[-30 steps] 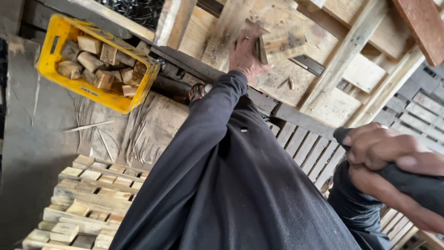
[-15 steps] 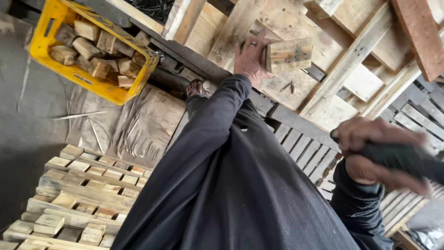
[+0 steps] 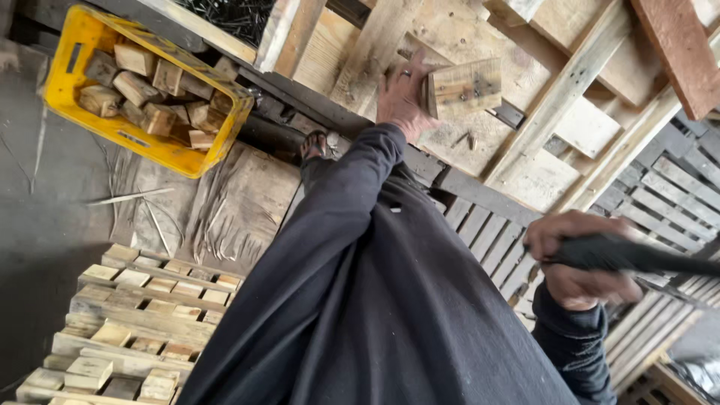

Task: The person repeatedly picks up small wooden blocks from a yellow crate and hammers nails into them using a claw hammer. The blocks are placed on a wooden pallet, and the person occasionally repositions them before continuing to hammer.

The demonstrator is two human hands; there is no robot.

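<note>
The left hand point(image 3: 401, 94) steadies a wood block point(image 3: 463, 87) on the pallet point(image 3: 540, 180) while the right hand point(image 3: 581, 259) grips a dark tool handle point(image 3: 637, 256), seemingly mid-fastening.

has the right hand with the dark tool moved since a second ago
Cannot tell. The right hand holding the dark tool sits slightly further left in view, but the slatted pallet beside it shifted too, so the camera moved.

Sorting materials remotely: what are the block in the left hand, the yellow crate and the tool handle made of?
Block: raw unfinished wood, by its pale grain and dark nail marks. Yellow crate: seemingly moulded plastic, with a smooth bright wall and slot openings. Tool handle in the right hand: dark and matte; rubber or coated metal, unclear.
</note>
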